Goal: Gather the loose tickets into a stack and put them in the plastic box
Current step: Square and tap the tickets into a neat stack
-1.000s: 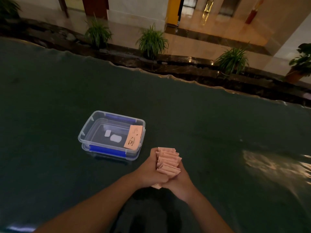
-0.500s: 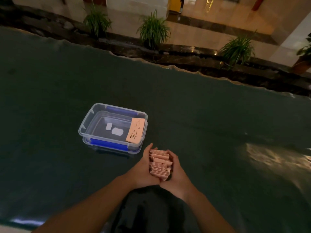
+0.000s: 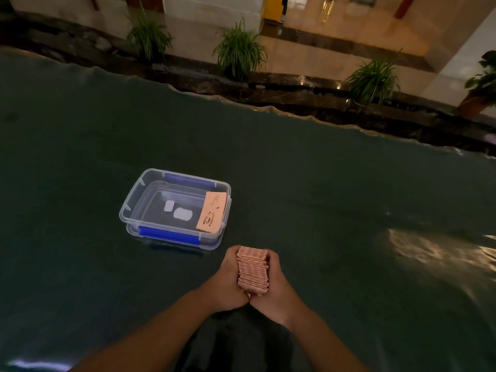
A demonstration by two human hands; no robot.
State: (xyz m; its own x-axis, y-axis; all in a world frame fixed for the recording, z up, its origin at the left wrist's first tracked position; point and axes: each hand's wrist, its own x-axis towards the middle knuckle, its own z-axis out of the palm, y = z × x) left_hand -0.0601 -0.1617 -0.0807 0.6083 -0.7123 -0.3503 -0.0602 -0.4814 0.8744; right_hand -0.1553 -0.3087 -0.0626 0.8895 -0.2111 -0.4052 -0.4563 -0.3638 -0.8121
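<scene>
A stack of pink tickets (image 3: 252,269) stands on edge between my two palms, low on the dark table. My left hand (image 3: 224,284) presses its left side and my right hand (image 3: 279,288) presses its right side. The ticket edges line up evenly. A clear plastic box (image 3: 128,210) with blue clips sits just beyond and left of my hands, lid off. One pink ticket (image 3: 210,212) leans against the box's right inner wall. Two small white labels show through the box floor.
The dark green table (image 3: 335,197) spreads wide around the box. Its far edge is wavy, with potted plants (image 3: 239,49) and a shiny floor beyond. A bright light reflection (image 3: 434,248) lies on the table at the right.
The tickets were fanned and uneven between my hands; now they are squeezed into a neat even stack. My hands stay in the same spot near the box.
</scene>
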